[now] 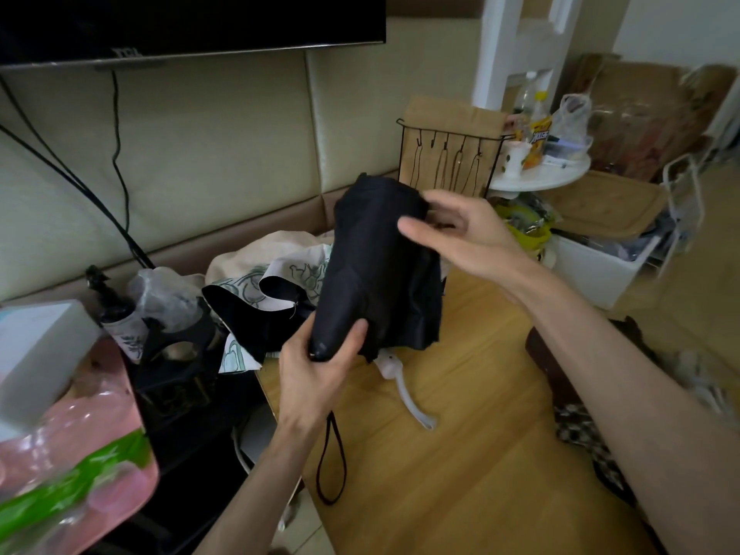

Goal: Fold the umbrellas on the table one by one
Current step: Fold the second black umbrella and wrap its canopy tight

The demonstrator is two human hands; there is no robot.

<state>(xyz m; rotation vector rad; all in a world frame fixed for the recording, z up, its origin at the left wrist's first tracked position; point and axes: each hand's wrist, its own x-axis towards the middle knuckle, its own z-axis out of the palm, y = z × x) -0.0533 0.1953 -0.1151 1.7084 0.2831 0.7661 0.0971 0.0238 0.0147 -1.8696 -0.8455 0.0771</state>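
A black compact umbrella [376,266] is held tilted above the wooden table [460,466], its canopy loosely gathered. My left hand [316,374] grips its lower handle end, and a black wrist strap [332,462] hangs below that hand. My right hand [460,230] pinches the black fabric near the upper end. Behind lies a second umbrella [280,282], cream with a green flower print and a black lining, spread open on the table's far side. Its white handle and strap [404,390] lie on the table under the black one.
A black wire rack [448,162] stands at the table's back edge. To the left are a pump bottle [116,310], a black box [176,378] and a pink plastic pack [80,446]. A white round shelf [540,174] with bottles and a white bin [592,270] stand on the right.
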